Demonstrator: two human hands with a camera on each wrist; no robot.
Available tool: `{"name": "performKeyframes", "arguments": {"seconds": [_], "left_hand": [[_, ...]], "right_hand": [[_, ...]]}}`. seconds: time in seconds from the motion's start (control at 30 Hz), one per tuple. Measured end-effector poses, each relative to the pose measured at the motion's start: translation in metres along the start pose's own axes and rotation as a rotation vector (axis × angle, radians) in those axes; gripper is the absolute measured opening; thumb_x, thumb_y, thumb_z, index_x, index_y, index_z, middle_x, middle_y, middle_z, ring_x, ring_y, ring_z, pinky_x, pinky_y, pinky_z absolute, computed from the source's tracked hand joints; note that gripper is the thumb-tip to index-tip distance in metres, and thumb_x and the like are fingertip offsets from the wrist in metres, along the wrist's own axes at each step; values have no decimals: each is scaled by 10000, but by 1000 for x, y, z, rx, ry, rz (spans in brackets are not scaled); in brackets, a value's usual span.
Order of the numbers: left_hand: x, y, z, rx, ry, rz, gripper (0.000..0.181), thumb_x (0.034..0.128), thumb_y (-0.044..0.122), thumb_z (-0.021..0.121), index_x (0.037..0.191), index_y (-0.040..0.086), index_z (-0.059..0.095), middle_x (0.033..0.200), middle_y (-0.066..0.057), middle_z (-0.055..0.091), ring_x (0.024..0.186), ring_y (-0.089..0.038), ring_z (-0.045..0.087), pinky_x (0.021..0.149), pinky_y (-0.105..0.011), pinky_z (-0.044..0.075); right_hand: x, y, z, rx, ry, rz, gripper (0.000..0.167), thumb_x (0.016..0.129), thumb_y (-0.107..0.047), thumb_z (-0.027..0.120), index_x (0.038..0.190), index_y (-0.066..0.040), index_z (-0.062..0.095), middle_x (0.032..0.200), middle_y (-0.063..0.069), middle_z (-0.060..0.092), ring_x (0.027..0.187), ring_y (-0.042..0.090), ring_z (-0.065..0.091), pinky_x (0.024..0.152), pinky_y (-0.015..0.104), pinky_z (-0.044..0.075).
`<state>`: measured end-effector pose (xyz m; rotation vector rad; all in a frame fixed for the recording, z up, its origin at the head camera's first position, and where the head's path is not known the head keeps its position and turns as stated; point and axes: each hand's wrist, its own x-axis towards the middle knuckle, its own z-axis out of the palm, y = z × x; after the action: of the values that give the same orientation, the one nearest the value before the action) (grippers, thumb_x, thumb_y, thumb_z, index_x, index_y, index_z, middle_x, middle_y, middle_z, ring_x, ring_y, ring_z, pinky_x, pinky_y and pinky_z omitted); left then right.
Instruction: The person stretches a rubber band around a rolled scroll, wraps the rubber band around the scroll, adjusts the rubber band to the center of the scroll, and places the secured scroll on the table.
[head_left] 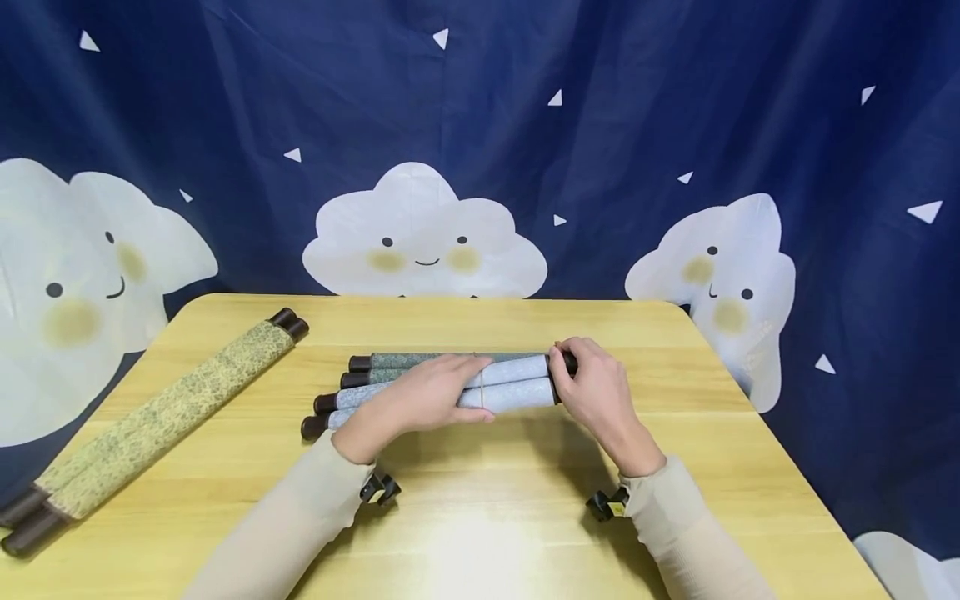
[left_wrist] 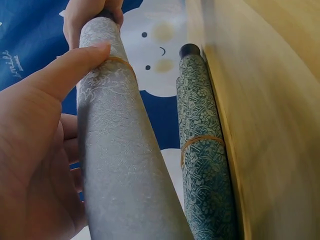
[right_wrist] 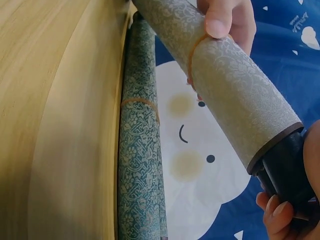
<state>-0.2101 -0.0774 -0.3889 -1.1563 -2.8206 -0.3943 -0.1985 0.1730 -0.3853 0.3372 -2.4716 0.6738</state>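
Dark blue cloth backdrop (head_left: 480,92), soft vertical folds, small white triangles (head_left: 441,38) scattered over it. Printed white clouds: middle one (head_left: 424,225) smiling, yellow cheeks, lower edge at table level; left one (head_left: 90,275) cut by frame; right one (head_left: 723,275) tilted; another (head_left: 903,567) partly showing lower right. Light wood table (head_left: 697,433), rounded far corners, visible grain. Bright glare (head_left: 480,542) on near part.

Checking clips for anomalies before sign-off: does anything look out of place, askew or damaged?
Nothing looks spilled or damaged. Only the yellow scroll looks askew: it slants along the left side of the table, while the green scroll and held pale scroll run roughly crosswise.
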Motion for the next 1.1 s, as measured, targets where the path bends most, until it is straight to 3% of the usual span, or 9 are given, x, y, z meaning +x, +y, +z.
{"name": "performKeyframes", "arguments": {"seconds": [0.3,0.43,0.63,0.9,1.1], "left_hand": [[-1,-1,-5,37,-20,-2,850,866,606,625,1457,30,425,1372,-138,545,1207,-290,550,1002,-440,455],[-2,-2,-5,20,-25,-23,842,830,589,689,1436,51,463,1346,-122,569,1169,-274,574,953,-424,489],[-3,-2,-6,-14,-40,-60,856,786,524,770,1423,30,481,1382,-139,544,1213,-307,550,992,-457,463],[-6,-1,-9,0,-85,-88,842,815,522,741,1434,25,459,1378,-143,542,1189,-308,561,981,-461,472],[-7,-1,-11,2,-121,-117,805,826,521,727,1419,41,471,1309,-109,582,1114,-279,584,890,-442,513]], "right_hand": [[0,0,1,-22,-2,-17,271,973,-298,543,961,-90,717,937,70,689,839,282,666,720,485,520],[-1,-2,3,-31,-12,-22,263,969,-295,545,945,-94,714,921,68,688,826,284,667,714,484,522],[-3,-3,5,-35,-45,-1,278,975,-304,538,957,-87,711,928,76,686,827,292,663,717,474,524],[-3,-2,6,-37,-45,10,292,978,-310,534,974,-81,716,934,81,689,832,298,665,718,478,527],[-2,-2,6,-38,-51,19,275,976,-294,542,974,-80,715,936,82,688,841,304,665,723,482,523]]}}
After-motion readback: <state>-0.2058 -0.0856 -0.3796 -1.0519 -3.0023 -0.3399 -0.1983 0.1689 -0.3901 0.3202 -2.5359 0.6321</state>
